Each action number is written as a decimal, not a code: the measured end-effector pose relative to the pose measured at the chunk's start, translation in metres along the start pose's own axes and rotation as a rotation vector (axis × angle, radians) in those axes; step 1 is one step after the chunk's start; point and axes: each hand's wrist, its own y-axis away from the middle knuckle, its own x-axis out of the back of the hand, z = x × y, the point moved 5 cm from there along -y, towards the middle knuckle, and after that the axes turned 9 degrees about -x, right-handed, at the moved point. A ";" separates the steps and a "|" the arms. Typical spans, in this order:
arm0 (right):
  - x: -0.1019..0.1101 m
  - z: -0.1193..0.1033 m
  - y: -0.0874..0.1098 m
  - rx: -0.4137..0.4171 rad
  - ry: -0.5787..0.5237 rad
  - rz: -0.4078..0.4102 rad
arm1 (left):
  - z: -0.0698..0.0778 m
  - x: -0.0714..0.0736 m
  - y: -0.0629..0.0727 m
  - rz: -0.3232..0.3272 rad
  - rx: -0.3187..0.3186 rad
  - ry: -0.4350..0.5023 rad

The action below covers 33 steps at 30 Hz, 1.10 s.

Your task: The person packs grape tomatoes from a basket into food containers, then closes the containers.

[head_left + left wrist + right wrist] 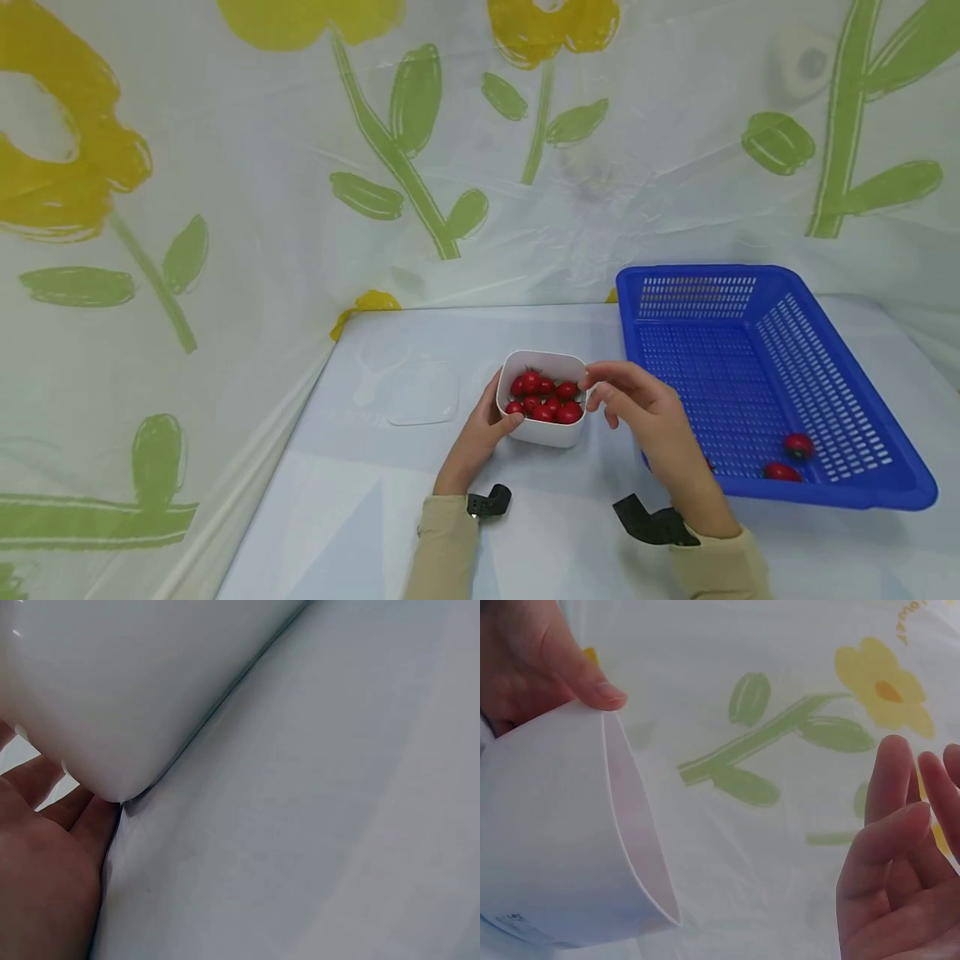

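A white square container (546,432) with several cherry tomatoes (542,407) inside stands on the table. My left hand (480,435) grips its left side, thumb over the rim and fingers along the outer wall; the left wrist view shows the container's smooth wall (142,682) above those fingers. By the right rim is my right hand (641,412), its fingers loosely bent. In the right wrist view this right hand (900,877) holds nothing and is apart from the container (562,832). From that side the tomatoes are hidden behind the wall.
A blue perforated basket (847,392) stands on the right, with a few tomatoes (798,445) at its near end; one is partly hidden by my right arm. Left of the container lies a clear flat lid (423,392). A flower-patterned curtain (525,225) hangs behind the table.
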 end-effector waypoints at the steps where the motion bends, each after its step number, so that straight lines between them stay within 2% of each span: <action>1: 0.002 -0.001 0.001 0.004 -0.007 0.006 | 0.001 0.000 0.000 0.000 0.001 0.000; 5: 0.009 -0.002 0.003 -0.004 -0.021 0.030 | 0.012 -0.002 0.002 0.001 0.007 0.012; 9: 0.017 -0.003 0.004 -0.025 -0.135 0.027 | 0.025 -0.004 0.003 -0.009 0.002 0.009; 13: 0.023 -0.005 0.005 0.004 -0.279 0.004 | 0.028 -0.005 0.003 -0.020 0.005 -0.004; 18: 0.028 -0.009 0.008 0.027 -0.335 0.006 | 0.027 -0.002 0.004 -0.018 0.025 -0.009; 22: 0.033 -0.013 0.012 0.007 -0.304 0.011 | 0.026 -0.002 0.006 -0.007 0.046 -0.012; 26: 0.037 -0.013 0.016 -0.037 -0.226 0.012 | 0.026 -0.002 0.006 -0.009 0.052 -0.018; 33: 0.049 -0.013 0.019 -0.110 0.057 -0.004 | 0.025 -0.002 0.006 0.009 0.061 -0.028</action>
